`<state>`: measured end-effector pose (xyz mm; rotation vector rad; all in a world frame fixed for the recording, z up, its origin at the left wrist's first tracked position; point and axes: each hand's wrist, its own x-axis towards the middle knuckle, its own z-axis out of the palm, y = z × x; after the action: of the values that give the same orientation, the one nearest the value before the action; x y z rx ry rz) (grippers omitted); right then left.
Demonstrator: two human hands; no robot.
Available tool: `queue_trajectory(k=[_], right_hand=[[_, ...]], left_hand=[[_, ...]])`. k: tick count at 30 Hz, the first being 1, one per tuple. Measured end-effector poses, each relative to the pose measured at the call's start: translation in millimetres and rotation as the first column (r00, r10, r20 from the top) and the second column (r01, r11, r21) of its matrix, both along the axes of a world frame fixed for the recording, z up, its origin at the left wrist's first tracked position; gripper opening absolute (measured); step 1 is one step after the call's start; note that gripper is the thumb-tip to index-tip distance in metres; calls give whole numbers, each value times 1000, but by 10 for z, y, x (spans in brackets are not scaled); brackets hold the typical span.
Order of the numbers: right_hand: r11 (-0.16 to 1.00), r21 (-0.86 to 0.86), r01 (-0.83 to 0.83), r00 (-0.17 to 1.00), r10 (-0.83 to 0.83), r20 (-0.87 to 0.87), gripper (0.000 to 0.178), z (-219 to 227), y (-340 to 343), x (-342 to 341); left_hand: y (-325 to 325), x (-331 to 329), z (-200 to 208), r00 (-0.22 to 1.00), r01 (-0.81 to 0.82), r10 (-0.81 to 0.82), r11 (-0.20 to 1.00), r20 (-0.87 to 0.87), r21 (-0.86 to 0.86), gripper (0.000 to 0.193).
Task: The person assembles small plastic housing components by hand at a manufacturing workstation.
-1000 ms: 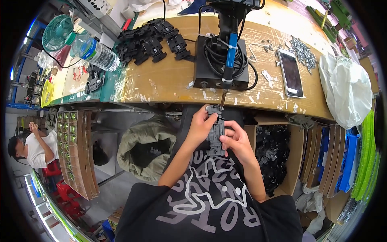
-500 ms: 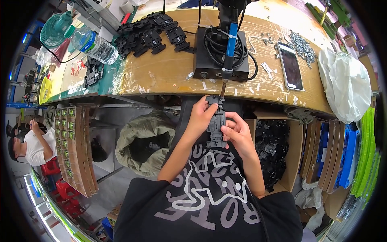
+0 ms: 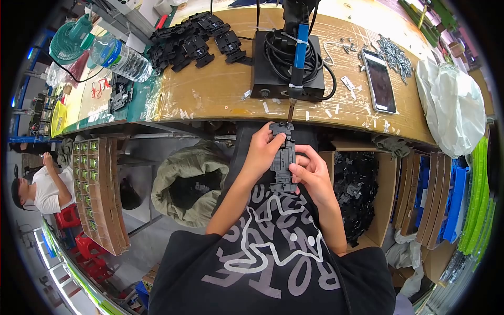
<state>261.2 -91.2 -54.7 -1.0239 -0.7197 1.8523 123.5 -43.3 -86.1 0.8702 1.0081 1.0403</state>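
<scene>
Both hands hold one long black plastic part (image 3: 282, 157) upright, just below the front edge of the wooden bench (image 3: 220, 89). My left hand (image 3: 262, 149) grips its upper left side. My right hand (image 3: 311, 170) pinches its lower right side. The tip of a blue-handled electric screwdriver (image 3: 297, 58) hangs right above the part's top end. The screwdriver stands in front of a black box (image 3: 286, 65) wrapped with black cable.
On the bench lie a pile of black parts (image 3: 189, 39), a water bottle (image 3: 118, 58), a phone (image 3: 379, 81), loose screws (image 3: 396, 55) and a white bag (image 3: 454, 110). Below are an olive sack (image 3: 191, 181), a carton of black parts (image 3: 359, 194) and a seated person (image 3: 39, 186).
The view has shifted slightly, so bench and hands sit lower in the picture. Both hands keep the same grip on the part under the screwdriver tip.
</scene>
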Motion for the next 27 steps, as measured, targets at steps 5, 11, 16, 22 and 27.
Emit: queue_trajectory(k=[5,11,16,22,27], right_hand=[[1000,11,7,1000,-7,-7,33,33,13,-9],[1000,14,2,1000,-2,-7,33,44,35,-20],[1000,5,14,1000,-14,-8,32,64,42,-37],[1000,10,9,1000,-9,4,34,62,48,-40],[1000,17,11,1000,-11,2,34,64,37,-41]], left_hand=[[4,0,29,1000,-3,4,999,28,-45,13],[26,-16,48,999,-3,6,998,51,-62,12],[47,-25,70,999,7,-3,996,47,-84,13],[56,-31,37,999,8,-5,998,37,-70,14],[44,-24,68,999,2,2,996,41,-84,14]])
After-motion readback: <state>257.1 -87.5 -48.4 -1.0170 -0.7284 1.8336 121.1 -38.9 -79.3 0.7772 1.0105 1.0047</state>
